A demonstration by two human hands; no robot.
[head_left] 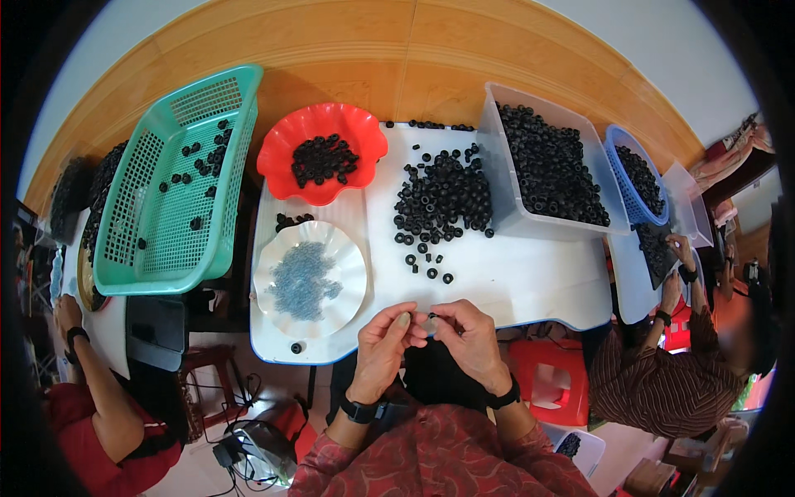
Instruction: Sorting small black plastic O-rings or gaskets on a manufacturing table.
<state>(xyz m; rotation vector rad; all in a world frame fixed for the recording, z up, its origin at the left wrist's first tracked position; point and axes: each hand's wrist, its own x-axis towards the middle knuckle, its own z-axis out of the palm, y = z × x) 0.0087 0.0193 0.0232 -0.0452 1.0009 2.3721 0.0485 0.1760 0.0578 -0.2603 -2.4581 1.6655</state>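
Note:
Just off the front edge of the white table (530, 286), my two hands meet in front of my body. My left hand (383, 348) is closed, its thumb and fingertips pinched near a small clear disc (429, 326); what lies between them is hidden. My right hand (470, 338) pinches a small dark piece against that disc, mostly covered by the fingers. Beyond them spreads a heap of small black ring-shaped parts (443, 195), a few lying loose nearer me. Left of my hands, a white scalloped plate (352, 273) holds a pile of tiny clear bluish pieces (302, 280).
A red scalloped bowl (276, 161) and a tall translucent bin (509, 186) hold more black parts. One black part (296, 348) sits by the front edge. A green basket (166, 277) stands left, a blue basket (623, 178) right. Co-workers (662, 373) sit on both sides.

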